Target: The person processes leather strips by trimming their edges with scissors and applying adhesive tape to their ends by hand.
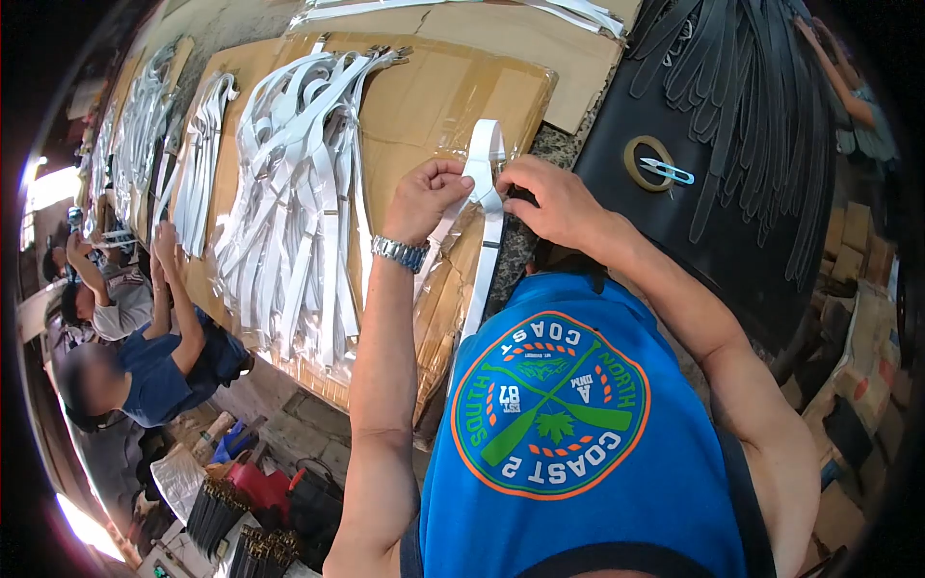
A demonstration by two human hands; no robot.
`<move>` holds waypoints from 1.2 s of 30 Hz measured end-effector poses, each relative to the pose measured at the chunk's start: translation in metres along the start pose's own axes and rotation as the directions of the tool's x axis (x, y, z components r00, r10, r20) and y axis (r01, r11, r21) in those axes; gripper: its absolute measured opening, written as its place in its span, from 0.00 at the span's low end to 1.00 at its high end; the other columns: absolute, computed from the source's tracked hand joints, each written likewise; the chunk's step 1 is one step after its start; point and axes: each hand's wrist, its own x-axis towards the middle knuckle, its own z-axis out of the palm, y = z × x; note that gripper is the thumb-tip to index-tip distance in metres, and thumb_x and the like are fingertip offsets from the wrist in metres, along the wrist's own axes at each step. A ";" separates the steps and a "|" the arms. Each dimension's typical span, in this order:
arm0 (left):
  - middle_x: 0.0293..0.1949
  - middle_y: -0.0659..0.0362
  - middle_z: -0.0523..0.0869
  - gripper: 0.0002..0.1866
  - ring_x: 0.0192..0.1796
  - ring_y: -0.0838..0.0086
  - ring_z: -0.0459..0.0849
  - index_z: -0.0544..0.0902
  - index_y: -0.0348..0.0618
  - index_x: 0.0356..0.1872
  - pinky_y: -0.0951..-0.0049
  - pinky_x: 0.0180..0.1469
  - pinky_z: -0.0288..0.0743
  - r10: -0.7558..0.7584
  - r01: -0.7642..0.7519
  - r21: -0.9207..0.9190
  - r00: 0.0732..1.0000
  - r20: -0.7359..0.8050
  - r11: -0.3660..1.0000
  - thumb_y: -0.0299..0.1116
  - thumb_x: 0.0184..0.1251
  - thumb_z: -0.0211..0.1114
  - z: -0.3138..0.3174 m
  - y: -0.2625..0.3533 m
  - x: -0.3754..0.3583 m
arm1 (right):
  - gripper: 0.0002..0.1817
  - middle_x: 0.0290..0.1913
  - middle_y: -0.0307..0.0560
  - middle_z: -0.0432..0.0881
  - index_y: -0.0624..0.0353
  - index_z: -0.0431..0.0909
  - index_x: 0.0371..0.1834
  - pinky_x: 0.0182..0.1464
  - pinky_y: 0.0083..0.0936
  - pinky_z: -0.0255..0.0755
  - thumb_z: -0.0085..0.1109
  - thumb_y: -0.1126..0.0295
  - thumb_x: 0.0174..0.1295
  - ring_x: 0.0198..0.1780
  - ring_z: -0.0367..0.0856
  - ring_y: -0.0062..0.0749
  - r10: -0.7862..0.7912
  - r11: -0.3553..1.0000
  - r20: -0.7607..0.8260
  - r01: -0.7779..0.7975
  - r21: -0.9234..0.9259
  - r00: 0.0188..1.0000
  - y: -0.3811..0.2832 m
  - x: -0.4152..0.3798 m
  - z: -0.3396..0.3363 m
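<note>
A pair of white suspenders [487, 196] lies over the edge of the cardboard, its straps meeting at a white joining patch and a loop standing up above it. My left hand [431, 196], with a metal watch on the wrist, pinches the patch's left side between thumb and fingers. On the other side, my right hand [551, 199] has its fingers curled in at the strap's right edge; its fingertips are partly hidden. The straps run down towards my blue shirt. Left of my hands, a big pile of white suspenders [299, 183] with metal clips is spread on cardboard [453, 87].
A tape roll [631, 171] and light-blue thread snips [667, 170] lie on the black surface to the right, near many black straps [747, 106]. More white suspenders [204, 159] hang farther left. A person in dark blue [178, 371] sits there. Another person's arm [843, 87] is at top right.
</note>
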 end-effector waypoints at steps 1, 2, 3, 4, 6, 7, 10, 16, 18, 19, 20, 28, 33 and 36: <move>0.33 0.64 0.86 0.13 0.33 0.85 0.80 0.80 0.36 0.45 0.84 0.35 0.72 0.001 -0.001 0.001 1.000 0.000 1.000 0.28 0.62 0.70 0.000 0.000 0.000 | 0.09 0.44 0.47 0.78 0.57 0.76 0.40 0.49 0.36 0.73 0.62 0.72 0.57 0.48 0.79 0.46 -0.006 1.000 -0.002 0.006 -0.013 1.000 0.000 0.000 0.001; 0.32 0.65 0.85 0.13 0.33 0.85 0.80 0.80 0.36 0.45 0.84 0.35 0.72 0.003 -0.003 0.003 1.000 0.002 1.000 0.28 0.62 0.70 0.000 0.000 0.000 | 0.09 0.44 0.46 0.78 0.57 0.76 0.40 0.49 0.36 0.73 0.63 0.72 0.57 0.48 0.79 0.45 -0.012 1.000 -0.005 0.012 -0.027 1.000 0.000 -0.001 0.002; 0.32 0.65 0.85 0.13 0.32 0.85 0.80 0.80 0.36 0.45 0.84 0.35 0.71 0.005 -0.005 0.005 1.000 0.004 1.000 0.28 0.62 0.70 0.000 0.001 0.000 | 0.09 0.45 0.46 0.77 0.57 0.77 0.39 0.49 0.35 0.73 0.63 0.72 0.56 0.49 0.78 0.44 -0.017 0.999 -0.009 0.017 -0.041 1.000 0.001 -0.001 0.003; 0.32 0.65 0.85 0.13 0.33 0.85 0.80 0.80 0.36 0.45 0.84 0.35 0.71 0.004 -0.004 0.002 1.000 0.002 1.000 0.28 0.62 0.70 0.001 0.001 0.000 | 0.08 0.45 0.45 0.77 0.57 0.77 0.38 0.49 0.35 0.73 0.63 0.72 0.56 0.49 0.78 0.44 -0.027 0.998 -0.008 0.027 -0.054 1.000 0.002 0.000 0.004; 0.32 0.64 0.85 0.13 0.33 0.85 0.80 0.79 0.36 0.45 0.84 0.35 0.71 0.002 -0.002 -0.004 1.000 -0.001 1.000 0.27 0.62 0.70 0.002 0.003 -0.001 | 0.07 0.44 0.45 0.77 0.56 0.77 0.37 0.49 0.35 0.74 0.63 0.73 0.55 0.49 0.78 0.43 -0.045 0.996 -0.007 0.045 -0.080 0.999 0.005 0.002 0.005; 0.32 0.64 0.85 0.13 0.33 0.85 0.80 0.79 0.36 0.45 0.84 0.35 0.72 -0.001 0.001 -0.005 1.000 -0.003 1.000 0.27 0.62 0.70 0.002 0.003 0.000 | 0.07 0.44 0.44 0.77 0.57 0.77 0.36 0.50 0.35 0.73 0.63 0.73 0.55 0.50 0.78 0.43 -0.042 0.996 0.002 0.042 -0.074 0.999 0.006 0.002 0.005; 0.33 0.64 0.86 0.13 0.33 0.84 0.80 0.80 0.36 0.46 0.83 0.36 0.73 -0.012 0.012 -0.016 1.000 -0.009 1.000 0.26 0.62 0.70 0.002 0.003 0.000 | 0.05 0.44 0.44 0.77 0.57 0.78 0.34 0.50 0.35 0.73 0.63 0.73 0.55 0.50 0.78 0.43 -0.042 0.998 0.028 0.044 -0.051 0.999 0.007 0.003 0.006; 0.33 0.63 0.86 0.13 0.33 0.84 0.81 0.79 0.35 0.45 0.82 0.36 0.74 0.033 -0.033 0.045 0.999 0.006 0.998 0.26 0.62 0.69 0.005 0.005 -0.005 | 0.05 0.43 0.45 0.77 0.59 0.78 0.32 0.51 0.36 0.73 0.63 0.73 0.54 0.50 0.77 0.44 -0.022 1.000 0.024 0.022 0.019 0.999 0.005 0.006 0.006; 0.33 0.62 0.86 0.12 0.33 0.84 0.81 0.79 0.34 0.45 0.82 0.36 0.74 0.056 -0.056 0.093 0.998 0.002 0.994 0.26 0.62 0.69 0.008 0.008 -0.009 | 0.05 0.41 0.46 0.77 0.59 0.78 0.30 0.50 0.39 0.72 0.64 0.72 0.53 0.48 0.78 0.46 -0.024 0.999 -0.029 0.025 0.028 0.999 0.003 0.011 0.004; 0.33 0.62 0.86 0.12 0.33 0.84 0.81 0.79 0.34 0.45 0.83 0.36 0.74 0.065 -0.064 0.140 0.998 0.003 0.988 0.26 0.63 0.69 0.009 0.010 -0.010 | 0.05 0.41 0.47 0.77 0.59 0.78 0.30 0.50 0.39 0.72 0.64 0.72 0.53 0.48 0.78 0.46 -0.035 0.999 -0.056 0.036 0.030 0.998 0.003 0.012 0.005; 0.33 0.62 0.86 0.13 0.33 0.84 0.81 0.80 0.34 0.46 0.83 0.37 0.74 0.074 -0.074 0.188 0.997 0.005 0.979 0.26 0.63 0.69 0.009 0.011 -0.011 | 0.05 0.42 0.47 0.77 0.59 0.78 0.30 0.51 0.39 0.72 0.65 0.73 0.53 0.48 0.78 0.46 -0.045 0.998 -0.083 0.048 0.032 0.995 0.002 0.012 0.005; 0.33 0.62 0.85 0.12 0.32 0.84 0.80 0.78 0.33 0.45 0.83 0.35 0.73 0.063 -0.063 0.001 0.994 0.093 0.998 0.26 0.65 0.68 0.008 0.006 -0.010 | 0.09 0.41 0.46 0.79 0.60 0.76 0.37 0.48 0.34 0.74 0.66 0.73 0.56 0.44 0.81 0.40 0.160 0.961 -0.073 -0.138 0.239 0.984 0.000 0.011 0.007; 0.34 0.63 0.85 0.13 0.33 0.85 0.81 0.77 0.36 0.47 0.85 0.36 0.73 0.016 -0.009 -0.068 0.994 0.104 0.998 0.27 0.66 0.68 0.009 0.010 -0.013 | 0.18 0.36 0.47 0.83 0.60 0.68 0.52 0.42 0.27 0.75 0.62 0.75 0.60 0.39 0.82 0.28 0.348 0.686 0.088 -0.317 0.655 0.934 0.004 0.008 0.016; 0.33 0.63 0.85 0.13 0.33 0.85 0.80 0.77 0.36 0.47 0.85 0.36 0.73 0.011 -0.006 -0.049 0.996 0.085 0.999 0.27 0.65 0.69 0.012 0.009 -0.014 | 0.21 0.36 0.48 0.82 0.59 0.64 0.56 0.41 0.26 0.74 0.60 0.76 0.61 0.39 0.81 0.26 0.374 0.690 0.089 -0.341 0.638 0.923 0.000 0.008 0.016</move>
